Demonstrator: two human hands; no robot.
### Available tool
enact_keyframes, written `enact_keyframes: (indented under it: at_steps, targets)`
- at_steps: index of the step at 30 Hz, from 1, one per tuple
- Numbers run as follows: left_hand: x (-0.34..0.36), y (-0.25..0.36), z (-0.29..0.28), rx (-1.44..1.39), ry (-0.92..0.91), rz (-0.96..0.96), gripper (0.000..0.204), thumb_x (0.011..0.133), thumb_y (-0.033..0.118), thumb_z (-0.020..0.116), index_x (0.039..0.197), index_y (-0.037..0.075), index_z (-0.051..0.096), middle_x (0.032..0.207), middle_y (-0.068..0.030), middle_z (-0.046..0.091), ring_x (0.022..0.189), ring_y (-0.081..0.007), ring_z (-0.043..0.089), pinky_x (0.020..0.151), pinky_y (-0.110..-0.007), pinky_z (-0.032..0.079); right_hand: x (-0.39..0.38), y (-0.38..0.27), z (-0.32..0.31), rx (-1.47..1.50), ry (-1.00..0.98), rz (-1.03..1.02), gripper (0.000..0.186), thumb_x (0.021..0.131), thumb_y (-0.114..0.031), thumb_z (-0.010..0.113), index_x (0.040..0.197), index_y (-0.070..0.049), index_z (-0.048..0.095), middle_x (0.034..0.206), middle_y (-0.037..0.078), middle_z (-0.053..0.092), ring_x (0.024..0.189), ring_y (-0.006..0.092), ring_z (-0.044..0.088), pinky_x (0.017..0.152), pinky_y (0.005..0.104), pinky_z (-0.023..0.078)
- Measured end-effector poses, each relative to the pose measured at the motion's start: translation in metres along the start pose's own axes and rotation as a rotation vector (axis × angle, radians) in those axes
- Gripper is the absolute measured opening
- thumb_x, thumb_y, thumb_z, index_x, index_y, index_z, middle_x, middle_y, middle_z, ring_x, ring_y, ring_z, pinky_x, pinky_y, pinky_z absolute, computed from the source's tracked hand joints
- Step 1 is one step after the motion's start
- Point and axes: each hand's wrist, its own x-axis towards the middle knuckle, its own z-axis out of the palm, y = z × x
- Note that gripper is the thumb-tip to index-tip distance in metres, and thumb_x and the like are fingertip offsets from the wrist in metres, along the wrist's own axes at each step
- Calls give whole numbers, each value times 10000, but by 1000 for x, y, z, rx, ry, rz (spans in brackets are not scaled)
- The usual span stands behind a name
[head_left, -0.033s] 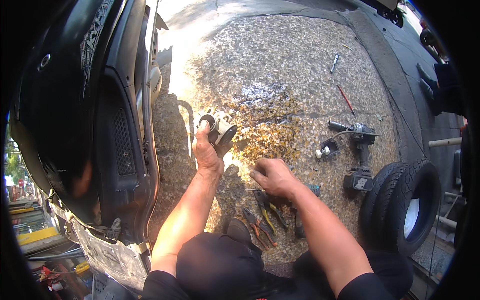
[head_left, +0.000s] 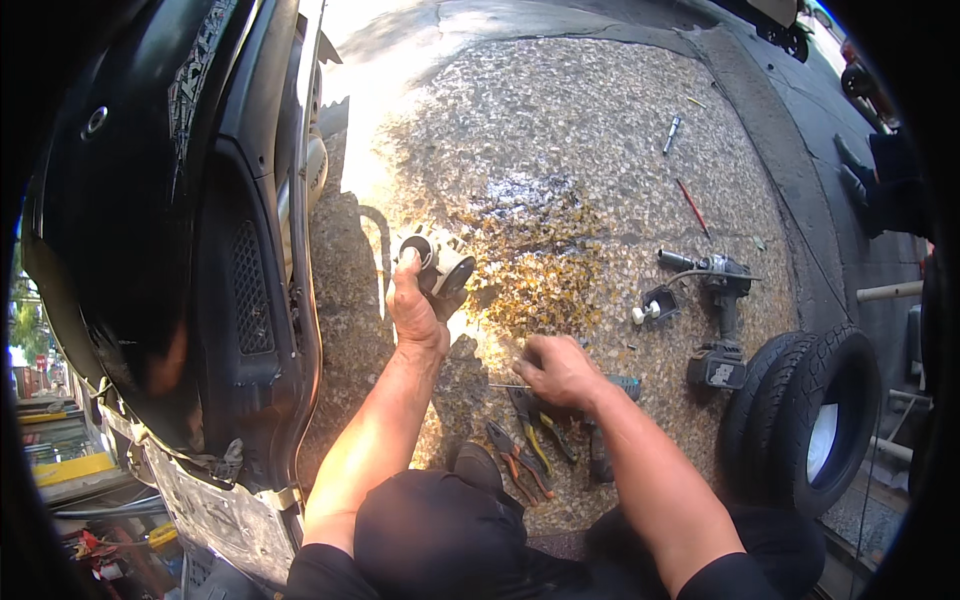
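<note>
My left hand is closed around a pale metal engine part. It has a round bore facing up, where my thumb rests, and a dark round end on its right. My right hand hovers with curled fingers above a teal and black power drill. Whether anything small is between those fingers is hidden. A thin metal rod sticks out left of this hand, in line with the drill. Just below lie yellow-and-black pliers and orange-handled pliers.
On the left stands a black vehicle body panel. To the right are a cordless impact wrench, a small black part with a white knob and tires. A red rod and a socket tool lie farther off. Oily stains darken the pebbled ground.
My right hand has shifted slightly down and to the right, showing more of its curled fingers. My left hand keeps its hold on the engine part, almost unmoved.
</note>
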Motion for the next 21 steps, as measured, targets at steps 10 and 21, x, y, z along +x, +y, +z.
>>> enact_keyframes:
  at_steps: [10,21]
  targets:
    - [-4,6,9,-178,-69,-116,494,901,565,489,1129,150,628,982,-55,699,809,-211,683,663,-365,573,24,-29,2,244,516,-244,197,830,-128,713,1005,-39,723,878,123,722,769,206,690,722,323,546]
    - [-7,9,14,-240,-121,-25,441,934,506,471,1081,126,640,949,-43,706,804,-194,691,671,-345,581,57,-70,0,832,473,-160,176,852,-80,712,974,46,724,810,69,723,708,87,631,637,259,512]
